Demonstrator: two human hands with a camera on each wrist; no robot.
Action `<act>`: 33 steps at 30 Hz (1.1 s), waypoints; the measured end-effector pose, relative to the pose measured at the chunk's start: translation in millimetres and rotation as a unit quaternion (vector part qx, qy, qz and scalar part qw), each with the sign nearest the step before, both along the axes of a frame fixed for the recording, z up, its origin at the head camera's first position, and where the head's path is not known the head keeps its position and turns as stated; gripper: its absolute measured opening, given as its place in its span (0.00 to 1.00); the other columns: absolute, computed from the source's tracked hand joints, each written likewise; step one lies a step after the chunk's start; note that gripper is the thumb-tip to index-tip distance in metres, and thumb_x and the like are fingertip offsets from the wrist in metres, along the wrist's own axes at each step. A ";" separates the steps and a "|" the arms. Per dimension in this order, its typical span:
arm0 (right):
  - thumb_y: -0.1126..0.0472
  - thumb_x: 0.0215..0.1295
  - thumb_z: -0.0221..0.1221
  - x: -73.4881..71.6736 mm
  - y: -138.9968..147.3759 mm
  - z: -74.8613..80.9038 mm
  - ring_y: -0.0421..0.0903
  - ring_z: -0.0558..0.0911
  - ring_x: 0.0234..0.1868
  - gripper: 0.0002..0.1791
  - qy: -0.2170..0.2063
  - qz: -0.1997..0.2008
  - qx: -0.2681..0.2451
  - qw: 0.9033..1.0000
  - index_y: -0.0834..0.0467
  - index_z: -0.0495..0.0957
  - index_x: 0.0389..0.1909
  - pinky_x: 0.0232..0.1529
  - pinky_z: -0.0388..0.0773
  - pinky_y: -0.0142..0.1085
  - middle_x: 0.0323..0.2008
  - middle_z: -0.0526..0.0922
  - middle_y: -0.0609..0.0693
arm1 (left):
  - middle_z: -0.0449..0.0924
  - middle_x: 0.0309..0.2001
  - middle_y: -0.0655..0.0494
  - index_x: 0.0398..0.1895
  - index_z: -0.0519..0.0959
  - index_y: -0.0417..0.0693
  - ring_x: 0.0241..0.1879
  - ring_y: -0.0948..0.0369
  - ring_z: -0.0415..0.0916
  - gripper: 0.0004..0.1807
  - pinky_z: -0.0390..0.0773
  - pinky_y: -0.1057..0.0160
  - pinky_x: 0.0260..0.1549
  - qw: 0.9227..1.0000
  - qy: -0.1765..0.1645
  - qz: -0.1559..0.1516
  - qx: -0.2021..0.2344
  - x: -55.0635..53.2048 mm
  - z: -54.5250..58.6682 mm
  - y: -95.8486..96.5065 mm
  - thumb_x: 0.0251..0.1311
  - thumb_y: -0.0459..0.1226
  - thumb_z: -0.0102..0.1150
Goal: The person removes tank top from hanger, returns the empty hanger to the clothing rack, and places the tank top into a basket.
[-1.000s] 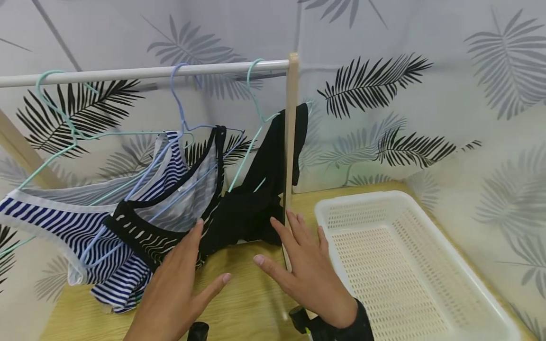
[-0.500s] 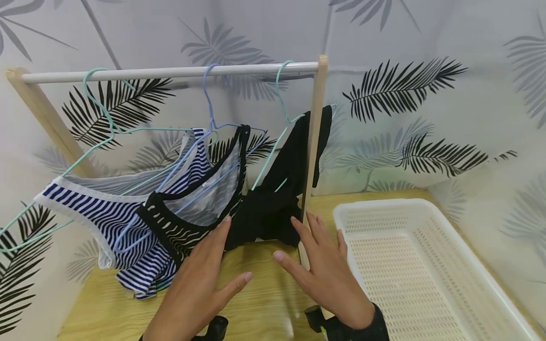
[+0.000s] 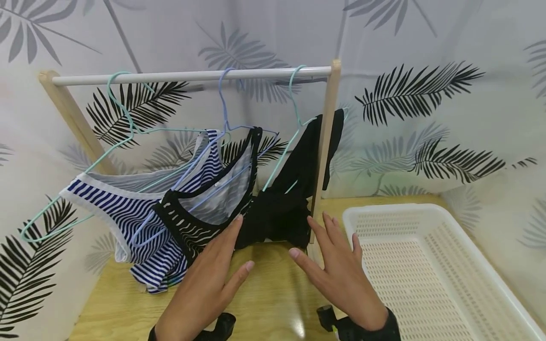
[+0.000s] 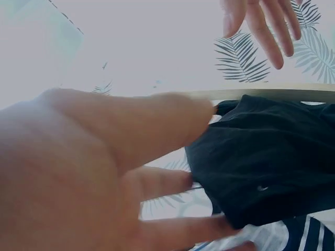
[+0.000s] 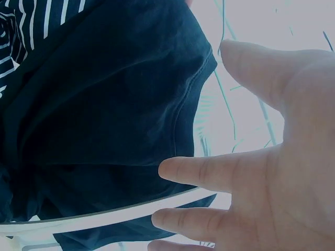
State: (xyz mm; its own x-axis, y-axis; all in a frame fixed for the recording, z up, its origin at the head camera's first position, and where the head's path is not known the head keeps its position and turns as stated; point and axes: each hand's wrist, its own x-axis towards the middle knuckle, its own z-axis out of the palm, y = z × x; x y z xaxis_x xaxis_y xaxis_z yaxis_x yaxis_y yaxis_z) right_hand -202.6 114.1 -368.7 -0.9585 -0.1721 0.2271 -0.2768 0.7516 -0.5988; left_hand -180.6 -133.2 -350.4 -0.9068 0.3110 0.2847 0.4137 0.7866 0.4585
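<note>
My left hand is held up with straight fingers and the thumb apart, in front of the black-and-white striped underpants hanging from a blue hanger. In the head view I cannot tell whether its fingertips touch the cloth. Fingers spread, my right hand is beside the rack's right post, close to black underpants on a mint hanger. Both wrist views show the black cloth near the fingers; neither hand grips anything. Further left, blue-and-white striped briefs hang from another mint hanger.
The rack's white rail runs across between two wooden posts. A white perforated basket stands at the right on the wood-grain table. Behind everything hangs a leaf-patterned curtain.
The head view has turned left, so the rack and basket appear shifted right and the left post has come into view. Both hands keep nearly the same pose.
</note>
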 end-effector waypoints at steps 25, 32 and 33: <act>0.42 0.67 0.56 -32.1 -10.0 -16.9 0.53 0.59 0.71 0.42 0.123 -0.042 -0.133 0.983 0.58 0.52 0.74 0.65 0.58 0.56 0.73 0.56 0.54 | 0.85 0.40 0.49 0.64 0.73 0.51 0.35 0.54 0.82 0.26 0.79 0.54 0.31 0.946 0.285 0.046 0.146 -54.3 -5.8 18.2 0.62 0.29 0.60; 0.41 0.68 0.54 -48.7 -18.0 -24.3 0.51 0.49 0.74 0.45 0.095 -0.048 -0.163 0.981 0.55 0.44 0.77 0.69 0.50 0.54 0.76 0.44 0.53 | 0.85 0.35 0.51 0.49 0.83 0.44 0.29 0.59 0.80 0.13 0.77 0.59 0.25 0.940 0.297 0.074 0.152 -58.4 -7.2 14.6 0.61 0.33 0.63; 0.42 0.68 0.55 -51.5 -18.4 -25.4 0.51 0.49 0.75 0.45 0.096 -0.048 -0.171 0.979 0.54 0.44 0.77 0.69 0.49 0.54 0.76 0.44 0.52 | 0.85 0.34 0.51 0.47 0.83 0.43 0.29 0.59 0.80 0.12 0.77 0.58 0.25 0.941 0.295 0.077 0.148 -58.3 -6.6 14.0 0.61 0.34 0.63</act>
State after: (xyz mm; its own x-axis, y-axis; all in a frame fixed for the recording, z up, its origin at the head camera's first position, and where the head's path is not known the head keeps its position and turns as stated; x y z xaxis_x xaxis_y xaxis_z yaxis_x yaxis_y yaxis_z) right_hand -254.1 95.7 -394.1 -0.9004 0.0353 0.4336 -0.3466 0.5440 -0.7642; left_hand -238.9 -119.3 -357.0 -0.5916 0.0160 0.8061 0.5559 0.7322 0.3935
